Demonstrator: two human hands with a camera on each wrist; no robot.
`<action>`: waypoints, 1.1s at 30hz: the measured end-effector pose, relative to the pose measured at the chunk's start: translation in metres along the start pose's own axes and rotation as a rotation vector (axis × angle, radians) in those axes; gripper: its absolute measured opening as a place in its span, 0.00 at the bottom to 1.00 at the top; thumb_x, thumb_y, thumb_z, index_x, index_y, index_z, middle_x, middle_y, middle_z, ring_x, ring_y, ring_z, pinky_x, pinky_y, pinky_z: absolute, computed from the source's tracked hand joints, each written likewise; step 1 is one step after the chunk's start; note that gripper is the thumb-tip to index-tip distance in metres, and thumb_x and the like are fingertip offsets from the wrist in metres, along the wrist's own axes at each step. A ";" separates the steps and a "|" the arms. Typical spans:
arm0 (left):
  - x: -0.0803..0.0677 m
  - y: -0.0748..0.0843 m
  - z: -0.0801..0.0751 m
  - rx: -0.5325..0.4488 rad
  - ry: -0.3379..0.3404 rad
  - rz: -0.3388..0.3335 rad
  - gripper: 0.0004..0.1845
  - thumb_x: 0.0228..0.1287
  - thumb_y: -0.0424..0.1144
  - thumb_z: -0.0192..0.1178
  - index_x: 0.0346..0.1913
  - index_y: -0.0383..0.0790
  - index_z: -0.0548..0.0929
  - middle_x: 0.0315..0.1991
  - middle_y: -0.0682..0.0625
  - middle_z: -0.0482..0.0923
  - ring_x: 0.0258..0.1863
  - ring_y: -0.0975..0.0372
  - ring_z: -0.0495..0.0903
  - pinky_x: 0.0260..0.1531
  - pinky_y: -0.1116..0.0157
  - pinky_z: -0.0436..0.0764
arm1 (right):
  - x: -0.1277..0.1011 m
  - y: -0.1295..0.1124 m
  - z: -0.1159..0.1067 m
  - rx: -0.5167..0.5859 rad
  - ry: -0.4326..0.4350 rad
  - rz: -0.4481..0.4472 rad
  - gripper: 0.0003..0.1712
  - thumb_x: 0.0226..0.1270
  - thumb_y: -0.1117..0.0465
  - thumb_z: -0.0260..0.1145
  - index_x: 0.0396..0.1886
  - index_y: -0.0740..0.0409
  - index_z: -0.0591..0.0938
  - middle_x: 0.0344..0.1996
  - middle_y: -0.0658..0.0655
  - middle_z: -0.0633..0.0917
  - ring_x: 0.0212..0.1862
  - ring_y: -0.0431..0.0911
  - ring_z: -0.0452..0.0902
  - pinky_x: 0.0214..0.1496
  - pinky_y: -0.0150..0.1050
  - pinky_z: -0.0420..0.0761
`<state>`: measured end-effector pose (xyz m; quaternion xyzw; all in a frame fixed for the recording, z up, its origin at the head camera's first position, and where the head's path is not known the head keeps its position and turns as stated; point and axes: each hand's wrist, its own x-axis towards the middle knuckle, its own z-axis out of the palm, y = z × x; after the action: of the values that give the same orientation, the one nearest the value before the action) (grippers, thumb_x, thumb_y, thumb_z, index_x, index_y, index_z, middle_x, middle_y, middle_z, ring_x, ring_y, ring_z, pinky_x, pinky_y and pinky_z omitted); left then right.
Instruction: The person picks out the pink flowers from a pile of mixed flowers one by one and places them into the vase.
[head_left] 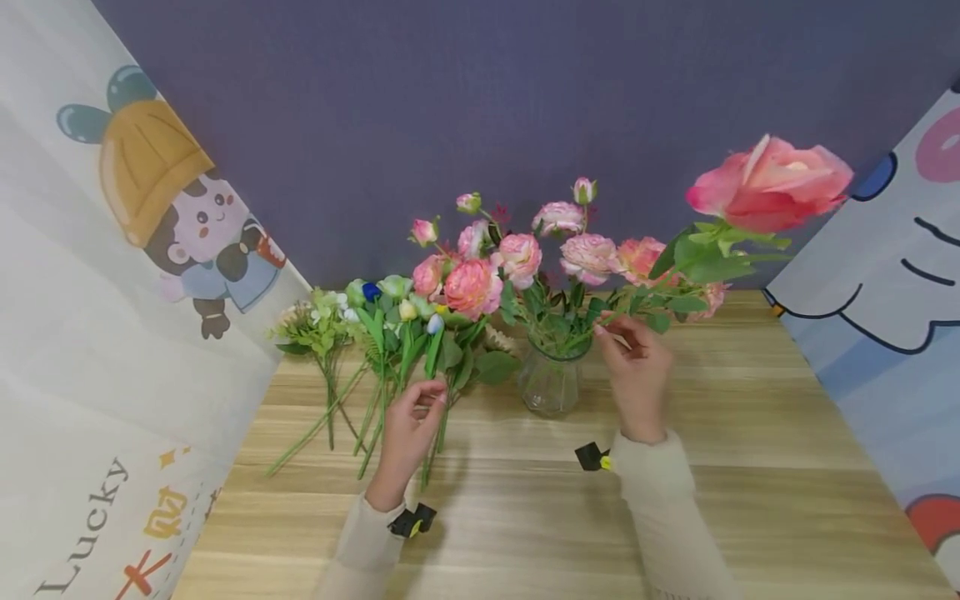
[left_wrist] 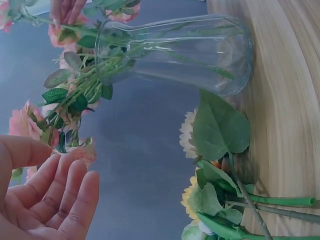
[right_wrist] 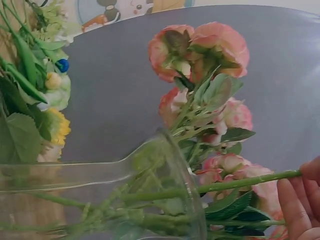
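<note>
Thumb and fingers of my right hand [head_left: 637, 371] pinch a green stem [right_wrist: 250, 182] just outside the mouth of the clear glass vase [head_left: 551, 387]. The stem's lower part lies inside the glass. A large pink rose [head_left: 776, 183] leans out to the upper right beyond this hand. Pink ranunculus-like blooms [head_left: 588, 257] fan out above the rim, their stems inside the vase. My left hand [head_left: 411, 429] is raised left of the vase, fingers loosely bent and nothing between them. In the left wrist view its palm [left_wrist: 35, 210] shows bare.
Left of the vase, loose flowers [head_left: 393, 317] lie on the wooden table [head_left: 525, 525], stems toward me. Among them are a yellow flower [right_wrist: 59, 127] and a broad green leaf [left_wrist: 220, 125]. A dark partition [head_left: 480, 100] stands behind; printed curtains [head_left: 97, 333] flank the table.
</note>
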<state>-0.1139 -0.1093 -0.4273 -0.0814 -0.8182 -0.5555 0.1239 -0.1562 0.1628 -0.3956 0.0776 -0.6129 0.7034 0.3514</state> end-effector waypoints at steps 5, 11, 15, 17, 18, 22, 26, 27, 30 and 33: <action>0.000 -0.001 0.000 0.004 -0.002 -0.018 0.08 0.64 0.27 0.58 0.45 0.30 0.80 0.39 0.39 0.81 0.37 0.51 0.80 0.34 0.59 0.82 | 0.002 -0.006 0.005 -0.101 -0.042 0.003 0.04 0.55 0.80 0.63 0.31 0.80 0.79 0.34 0.51 0.84 0.37 0.40 0.81 0.40 0.28 0.81; 0.003 0.000 0.002 0.017 0.001 0.035 0.08 0.62 0.25 0.58 0.44 0.28 0.80 0.39 0.37 0.81 0.35 0.50 0.80 0.32 0.61 0.83 | 0.004 -0.015 0.011 -0.203 -0.057 0.064 0.03 0.56 0.79 0.63 0.32 0.76 0.80 0.32 0.58 0.84 0.35 0.38 0.81 0.38 0.26 0.81; 0.008 0.001 0.008 -0.008 -0.032 0.054 0.08 0.62 0.25 0.58 0.44 0.27 0.80 0.39 0.37 0.81 0.36 0.49 0.81 0.32 0.64 0.83 | 0.003 -0.016 0.014 -0.275 -0.090 0.124 0.06 0.56 0.78 0.63 0.34 0.79 0.79 0.31 0.66 0.82 0.34 0.32 0.78 0.37 0.23 0.79; 0.010 0.000 0.011 -0.025 -0.049 0.038 0.09 0.63 0.25 0.57 0.45 0.28 0.79 0.39 0.38 0.81 0.36 0.49 0.80 0.33 0.67 0.82 | 0.001 -0.015 0.015 -0.308 -0.119 0.150 0.07 0.57 0.77 0.63 0.35 0.80 0.79 0.32 0.69 0.82 0.33 0.31 0.77 0.37 0.22 0.79; 0.012 0.000 0.014 -0.031 -0.055 0.029 0.09 0.63 0.26 0.57 0.45 0.28 0.79 0.39 0.38 0.81 0.36 0.49 0.80 0.33 0.68 0.81 | 0.000 -0.015 0.016 -0.317 -0.130 0.159 0.07 0.57 0.77 0.63 0.36 0.80 0.79 0.32 0.70 0.82 0.33 0.30 0.77 0.37 0.21 0.78; 0.016 -0.005 0.024 -0.046 -0.072 0.003 0.08 0.63 0.26 0.57 0.44 0.28 0.79 0.38 0.38 0.81 0.36 0.51 0.80 0.31 0.69 0.80 | -0.003 -0.012 0.019 -0.355 -0.167 0.159 0.07 0.58 0.77 0.63 0.36 0.80 0.79 0.33 0.73 0.82 0.32 0.31 0.76 0.37 0.21 0.78; 0.019 -0.011 0.035 -0.043 -0.107 0.004 0.09 0.62 0.25 0.58 0.45 0.28 0.79 0.38 0.38 0.80 0.36 0.51 0.80 0.31 0.69 0.80 | -0.004 -0.009 0.020 -0.388 -0.201 0.136 0.07 0.57 0.77 0.63 0.36 0.79 0.80 0.32 0.72 0.82 0.32 0.31 0.76 0.36 0.20 0.77; 0.019 -0.013 0.038 -0.043 -0.120 0.008 0.09 0.62 0.25 0.58 0.45 0.28 0.79 0.38 0.37 0.81 0.36 0.51 0.80 0.31 0.69 0.80 | -0.004 -0.008 0.020 -0.387 -0.208 0.133 0.07 0.57 0.77 0.63 0.36 0.79 0.80 0.32 0.72 0.82 0.32 0.32 0.76 0.36 0.20 0.77; 0.022 -0.016 0.049 -0.067 -0.174 0.015 0.11 0.61 0.25 0.58 0.47 0.26 0.77 0.40 0.35 0.80 0.37 0.49 0.80 0.34 0.68 0.80 | -0.004 -0.006 0.021 -0.358 -0.210 0.131 0.09 0.56 0.79 0.62 0.38 0.80 0.78 0.33 0.74 0.82 0.32 0.37 0.78 0.36 0.20 0.77; 0.026 -0.017 0.062 -0.096 -0.223 0.013 0.14 0.61 0.25 0.59 0.49 0.25 0.76 0.44 0.32 0.79 0.40 0.46 0.80 0.39 0.62 0.82 | -0.004 -0.005 0.022 -0.333 -0.212 0.139 0.11 0.55 0.80 0.62 0.39 0.82 0.77 0.34 0.76 0.81 0.32 0.41 0.78 0.35 0.21 0.77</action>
<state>-0.1507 -0.0587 -0.4568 -0.1541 -0.7989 -0.5805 0.0317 -0.1577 0.1410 -0.3882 0.0497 -0.7582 0.6028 0.2437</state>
